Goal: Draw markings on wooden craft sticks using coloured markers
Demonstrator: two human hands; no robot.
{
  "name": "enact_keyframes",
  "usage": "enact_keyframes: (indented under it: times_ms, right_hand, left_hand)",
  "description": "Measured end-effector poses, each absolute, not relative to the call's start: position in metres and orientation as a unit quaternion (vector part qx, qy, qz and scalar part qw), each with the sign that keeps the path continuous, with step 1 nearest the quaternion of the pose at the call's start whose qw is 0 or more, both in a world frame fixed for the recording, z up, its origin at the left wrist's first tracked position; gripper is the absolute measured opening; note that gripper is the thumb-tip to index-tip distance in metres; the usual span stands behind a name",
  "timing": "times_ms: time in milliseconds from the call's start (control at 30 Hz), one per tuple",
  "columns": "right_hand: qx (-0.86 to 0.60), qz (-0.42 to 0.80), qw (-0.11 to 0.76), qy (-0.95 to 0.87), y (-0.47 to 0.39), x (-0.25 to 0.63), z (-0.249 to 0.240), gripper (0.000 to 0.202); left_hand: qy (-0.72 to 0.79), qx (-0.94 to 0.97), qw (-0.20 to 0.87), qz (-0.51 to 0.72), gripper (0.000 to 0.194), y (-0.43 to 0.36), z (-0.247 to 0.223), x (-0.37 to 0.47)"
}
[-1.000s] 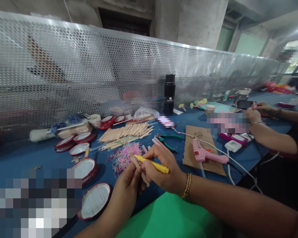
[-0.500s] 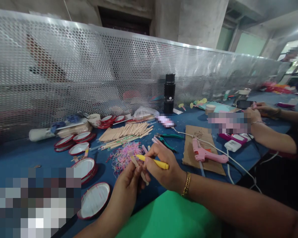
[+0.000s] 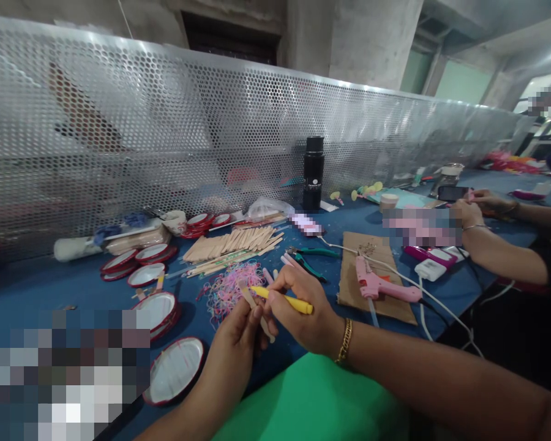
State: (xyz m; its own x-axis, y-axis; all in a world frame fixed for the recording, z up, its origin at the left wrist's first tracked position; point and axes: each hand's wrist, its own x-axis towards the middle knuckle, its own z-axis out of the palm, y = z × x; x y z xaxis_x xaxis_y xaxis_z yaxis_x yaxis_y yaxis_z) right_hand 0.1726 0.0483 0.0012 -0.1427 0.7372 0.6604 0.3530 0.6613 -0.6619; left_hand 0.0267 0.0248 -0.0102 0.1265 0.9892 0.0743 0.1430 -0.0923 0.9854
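Between the fingers of my left hand (image 3: 239, 337) is a flat wooden craft stick (image 3: 250, 299), held at a slant. My right hand (image 3: 300, 309) is closed around a yellow marker pen (image 3: 290, 302), whose tip is at the stick's upper part. Whether the tip touches the wood I cannot tell. Behind the stick spreads a tangle of thin pastel rubber bands (image 3: 232, 288). Farther back lies a pile of craft sticks (image 3: 239, 243). Pliers with green handles (image 3: 310, 264) rest beyond my right hand.
Red-rimmed round lids (image 3: 177, 370) line the left side. A pink glue gun (image 3: 379, 286) sits on cardboard (image 3: 349, 269), with white cables around it. A black bottle (image 3: 313, 174) stands by the perforated metal screen (image 3: 165, 135). Another person's hands (image 3: 471, 214) work at the right.
Almost nothing differs. The yellow marker's tip has shifted very slightly along the craft stick, and both hands keep their hold.
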Motion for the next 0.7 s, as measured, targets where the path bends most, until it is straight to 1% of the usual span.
enact_keyframes:
  times_ms: [67,267,400,700]
  right_hand:
    - [-0.371,0.183,0.543,-0.730,0.0476,0.1727,0.0014,0.012]
    - [-0.348,0.194,0.530,-0.749,0.0466,0.1710,-0.0034,0.005]
    - [-0.365,0.183,0.537,-0.738,0.0477,0.1726,-0.0017,0.008]
    - [-0.348,0.209,0.530,-0.745,0.0450,0.1692,-0.0029,0.004]
  left_hand:
    - [0.482,0.585,0.472,0.450,0.031,0.0250,-0.0113,0.0268]
    - [0.480,0.592,0.462,0.453,0.032,0.0249,-0.0121,0.0266]
    - [0.483,0.587,0.467,0.453,0.031,0.0243,-0.0092,0.0277]
    - [0.483,0.579,0.468,0.461,0.035,0.0243,-0.0117,0.0276]
